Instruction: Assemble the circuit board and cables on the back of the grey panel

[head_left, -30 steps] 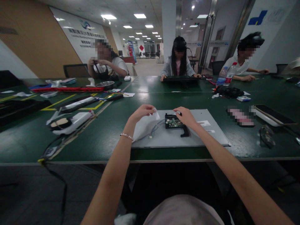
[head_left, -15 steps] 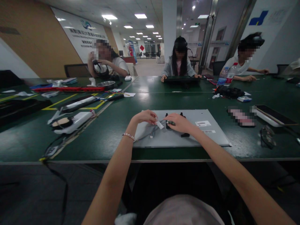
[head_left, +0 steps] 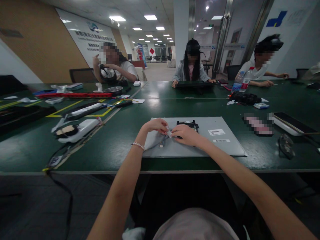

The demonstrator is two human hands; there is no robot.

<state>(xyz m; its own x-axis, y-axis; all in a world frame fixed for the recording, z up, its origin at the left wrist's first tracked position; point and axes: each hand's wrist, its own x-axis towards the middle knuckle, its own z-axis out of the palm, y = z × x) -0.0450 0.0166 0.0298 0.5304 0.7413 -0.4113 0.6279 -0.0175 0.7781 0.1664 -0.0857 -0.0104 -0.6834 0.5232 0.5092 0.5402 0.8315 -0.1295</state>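
A flat grey panel [head_left: 200, 150] lies before me with a black bracket [head_left: 188, 124] on it. My left hand [head_left: 157, 125], with a beaded bracelet at the wrist, is closed in a pinch on a small white tag [head_left: 169, 134] near the grey cable [head_left: 161, 142]. From the other side, the fingertips of my right hand [head_left: 187, 135] close on the same tag. That hand covers the lower part of the bracket. Under the fingers, the cable is partly hidden, and its loose end rests on the panel.
Right of the panel lie a pink phone [head_left: 258, 125], a white device with a dark top [head_left: 290, 123] and a clear object [head_left: 285, 146]. A white device [head_left: 82, 130] with a black strap stands left. Two bottles [head_left: 243, 80] and three people are across the green table [head_left: 120, 133].
My right hand has moved slightly left and down, from the bracket to the white tag. The small circuit piece at its fingers is now out of sight. My left hand has barely moved.
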